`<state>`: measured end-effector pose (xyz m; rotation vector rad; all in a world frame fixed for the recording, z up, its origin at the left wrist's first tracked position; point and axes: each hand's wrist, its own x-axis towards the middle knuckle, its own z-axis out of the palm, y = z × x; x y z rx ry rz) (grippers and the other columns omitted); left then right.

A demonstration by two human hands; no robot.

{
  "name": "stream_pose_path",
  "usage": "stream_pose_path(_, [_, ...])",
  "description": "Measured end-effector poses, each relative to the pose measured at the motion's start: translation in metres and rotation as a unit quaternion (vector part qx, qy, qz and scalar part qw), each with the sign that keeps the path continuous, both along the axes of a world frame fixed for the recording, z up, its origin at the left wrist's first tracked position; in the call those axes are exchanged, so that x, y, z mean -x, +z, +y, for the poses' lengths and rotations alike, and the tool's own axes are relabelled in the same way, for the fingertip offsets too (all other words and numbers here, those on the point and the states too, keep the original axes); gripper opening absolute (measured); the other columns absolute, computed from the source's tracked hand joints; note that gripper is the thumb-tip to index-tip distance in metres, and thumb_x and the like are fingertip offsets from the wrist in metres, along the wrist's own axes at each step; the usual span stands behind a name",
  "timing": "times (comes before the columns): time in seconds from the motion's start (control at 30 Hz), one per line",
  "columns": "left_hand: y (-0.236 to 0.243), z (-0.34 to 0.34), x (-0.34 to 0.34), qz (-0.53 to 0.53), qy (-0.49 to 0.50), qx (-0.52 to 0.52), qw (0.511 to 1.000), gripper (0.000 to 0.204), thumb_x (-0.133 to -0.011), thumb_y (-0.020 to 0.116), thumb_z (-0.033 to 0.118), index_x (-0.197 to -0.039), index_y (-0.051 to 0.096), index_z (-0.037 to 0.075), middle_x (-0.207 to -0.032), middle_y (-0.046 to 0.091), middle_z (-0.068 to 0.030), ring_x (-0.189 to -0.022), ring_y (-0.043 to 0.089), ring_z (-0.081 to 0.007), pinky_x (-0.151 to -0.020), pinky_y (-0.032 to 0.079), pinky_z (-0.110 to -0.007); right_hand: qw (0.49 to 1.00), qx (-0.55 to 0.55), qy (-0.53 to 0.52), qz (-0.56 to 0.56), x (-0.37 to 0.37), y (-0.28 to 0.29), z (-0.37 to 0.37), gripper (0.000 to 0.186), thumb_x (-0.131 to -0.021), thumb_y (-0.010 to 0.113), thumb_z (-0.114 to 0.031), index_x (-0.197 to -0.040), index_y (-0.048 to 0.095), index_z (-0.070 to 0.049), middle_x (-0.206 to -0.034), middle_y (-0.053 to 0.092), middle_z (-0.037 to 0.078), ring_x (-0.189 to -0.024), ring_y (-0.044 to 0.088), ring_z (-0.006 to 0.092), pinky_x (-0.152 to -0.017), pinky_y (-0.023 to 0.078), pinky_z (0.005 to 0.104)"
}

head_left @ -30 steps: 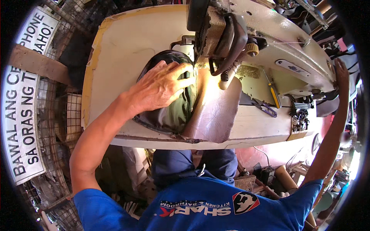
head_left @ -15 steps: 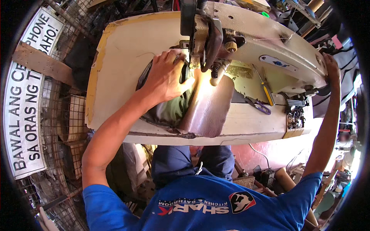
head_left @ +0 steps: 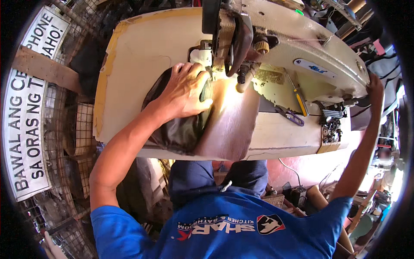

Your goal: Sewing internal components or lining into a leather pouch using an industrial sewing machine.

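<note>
A sewing machine stands over a pale table. Under its needle area lies a brown leather-like sheet beside a dark, shiny rounded piece. My left hand rests palm down on the dark piece, just left of the needle. Its fingers are bent forward over the material and the thumb is stretched out apart, toward the brown sheet. At the machine's far right end, my right hand is wrapped round the handwheel, which is mostly hidden behind the hand and the machine body.
A yellow-handled screwdriver and purple-handled scissors lie under the machine arm. A bobbin-winder-like metal mechanism sits at the table's right. Left of the table is a wire mesh with a white sign.
The dark piece and brown sheet have shifted slightly toward me and left, with my left hand on them. More of the metal plate by the needle shows. My right hand stays at the handwheel.
</note>
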<state>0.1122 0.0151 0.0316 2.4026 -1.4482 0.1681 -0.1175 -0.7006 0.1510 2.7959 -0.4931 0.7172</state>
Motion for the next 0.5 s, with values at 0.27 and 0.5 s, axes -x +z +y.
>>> stream_pose_path(0.27, [0.024,0.042,0.037,0.055,-0.023,-0.051,0.997,0.064,-0.071,0.081,0.030,-0.123,0.054,0.002,-0.120,0.051,-0.0156,-0.120,0.049,-0.0338,-0.111,0.032,-0.050,0.981,0.099,0.063,-0.158,0.006,-0.016,0.050,0.037,-0.103,0.052,-0.021,-0.135,0.062,-0.006,-0.129,0.067,0.017,-0.117,0.065,0.0351,-0.101,0.052,0.0387])
stream_pose_path(0.5, [0.032,0.020,0.023,0.063,-0.011,-0.126,0.990,0.057,-0.075,0.079,0.037,-0.112,0.057,0.000,-0.109,0.053,-0.0163,-0.110,0.052,-0.0354,-0.104,0.038,-0.048,0.970,0.031,-0.078,-0.226,0.036,-0.056,0.265,0.042,-0.102,0.058,-0.032,-0.137,0.059,-0.008,-0.133,0.064,0.014,-0.119,0.060,0.0348,-0.103,0.048,0.0422])
